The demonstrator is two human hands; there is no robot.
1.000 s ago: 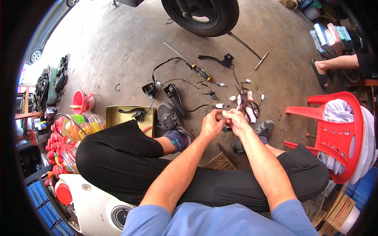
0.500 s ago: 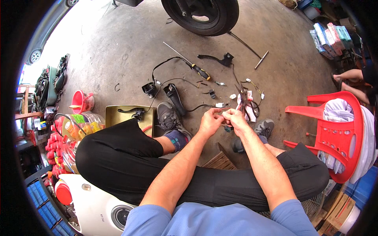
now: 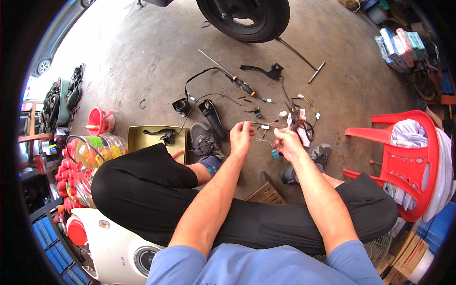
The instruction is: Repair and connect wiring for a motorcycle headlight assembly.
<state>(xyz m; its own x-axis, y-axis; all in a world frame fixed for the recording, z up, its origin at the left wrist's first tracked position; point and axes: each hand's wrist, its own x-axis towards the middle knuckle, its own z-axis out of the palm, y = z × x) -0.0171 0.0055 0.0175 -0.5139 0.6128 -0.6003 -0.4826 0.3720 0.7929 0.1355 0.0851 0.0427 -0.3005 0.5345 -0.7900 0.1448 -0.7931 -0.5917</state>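
Centre of frame: left hand [image 3: 241,138] pinched closed beside wires [image 3: 260,124]; cannot tell if gripping any. Right hand [image 3: 288,142] pinches thin wire [image 3: 264,140], teal connector [image 3: 275,154] just below.

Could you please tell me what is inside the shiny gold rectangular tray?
The tray holds a black hand lever and, at its near right corner, part of a curved red piece. The person's black-trousered left knee covers the near side, so anything there is hidden.
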